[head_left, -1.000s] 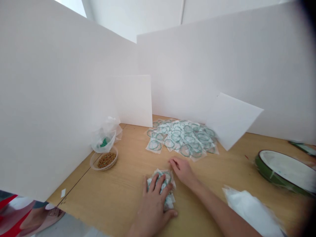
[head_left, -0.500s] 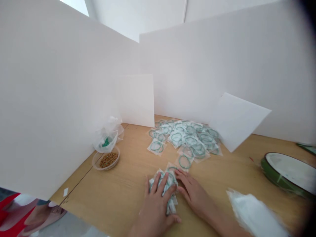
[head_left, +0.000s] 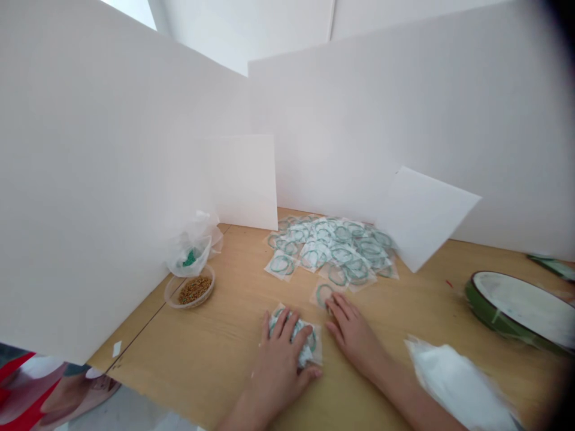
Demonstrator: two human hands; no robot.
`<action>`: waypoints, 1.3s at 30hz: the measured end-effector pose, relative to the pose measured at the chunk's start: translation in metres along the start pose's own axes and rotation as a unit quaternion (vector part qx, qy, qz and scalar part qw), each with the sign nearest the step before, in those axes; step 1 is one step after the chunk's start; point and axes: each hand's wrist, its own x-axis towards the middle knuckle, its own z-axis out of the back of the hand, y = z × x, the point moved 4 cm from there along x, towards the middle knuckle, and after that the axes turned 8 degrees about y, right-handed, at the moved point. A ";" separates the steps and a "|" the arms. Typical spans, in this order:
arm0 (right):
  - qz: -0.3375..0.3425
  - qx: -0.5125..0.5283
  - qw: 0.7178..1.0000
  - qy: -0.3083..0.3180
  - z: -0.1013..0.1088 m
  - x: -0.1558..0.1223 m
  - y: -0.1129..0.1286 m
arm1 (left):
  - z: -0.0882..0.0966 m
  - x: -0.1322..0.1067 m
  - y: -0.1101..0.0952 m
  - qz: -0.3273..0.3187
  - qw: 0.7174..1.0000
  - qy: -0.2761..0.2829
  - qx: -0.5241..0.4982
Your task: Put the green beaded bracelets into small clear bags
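Note:
My left hand (head_left: 281, 362) lies spread and flat over a small stack of clear plastic bags (head_left: 313, 342) with green bracelets inside. Part of that stack is hidden beneath the palm and fingers. Just to its right, my right hand (head_left: 353, 329) is stretched out, its fingertips at the edge of a single bagged green bracelet (head_left: 324, 295). Beyond both hands spreads a large heap of similar bagged bracelets (head_left: 341, 248), most overlapping.
At left stand a clear bowl of brown-gold beads (head_left: 194, 291) and a plastic bag with green beads (head_left: 189, 257). White panels (head_left: 245, 185) line the back. On the right are a green-sided tray (head_left: 494, 314) and a white packet (head_left: 458, 383). Someone's foot (head_left: 67, 392) shows below the table.
The bagged bracelet under my right fingers has joined the stack beneath my left hand. My right hand has moved up to another bag, which lies slightly nearer. The view has shifted a little.

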 end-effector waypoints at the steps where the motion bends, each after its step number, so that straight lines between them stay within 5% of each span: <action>1: 0.020 0.027 0.999 0.031 -0.002 -0.005 0.006 | 0.000 0.000 0.000 0.000 1.000 0.000 -0.002; 4: 0.049 0.152 0.983 0.093 0.000 -0.015 0.027 | 0.001 0.000 0.001 -0.005 1.000 0.008 -0.010; 6: 0.016 0.196 0.978 0.069 0.008 -0.006 0.025 | 0.001 0.001 0.001 -0.003 1.000 0.013 -0.014; 10: -0.028 0.060 0.997 -0.050 0.023 0.034 -0.011 | 0.000 0.002 0.000 0.005 1.000 0.015 -0.011; 14: 0.015 -0.012 1.000 -0.007 0.008 0.041 -0.019 | 0.000 0.001 -0.001 0.008 1.000 0.007 -0.010; 19: 0.005 0.233 0.970 0.061 -0.006 -0.003 0.025 | 0.003 0.002 -0.003 0.005 1.000 0.009 -0.018; 23: -0.029 0.306 0.949 0.067 0.006 0.003 0.035 | 0.003 0.002 -0.003 0.011 1.000 0.009 -0.023; 25: -0.026 0.260 0.964 0.052 0.016 0.024 0.024 | 0.002 0.002 -0.002 0.017 1.000 0.005 -0.021; 30: 0.017 -0.044 0.997 -0.056 0.025 0.062 -0.005 | -0.001 0.001 0.001 0.027 0.999 0.007 -0.021; 35: 0.074 -0.089 0.993 -0.004 -0.004 0.031 0.006 | 0.001 0.000 0.000 0.017 0.999 0.004 -0.027; 39: 0.040 -0.046 0.998 -0.005 -0.015 -0.001 0.027 | 0.005 0.001 0.000 -0.005 1.000 0.003 -0.021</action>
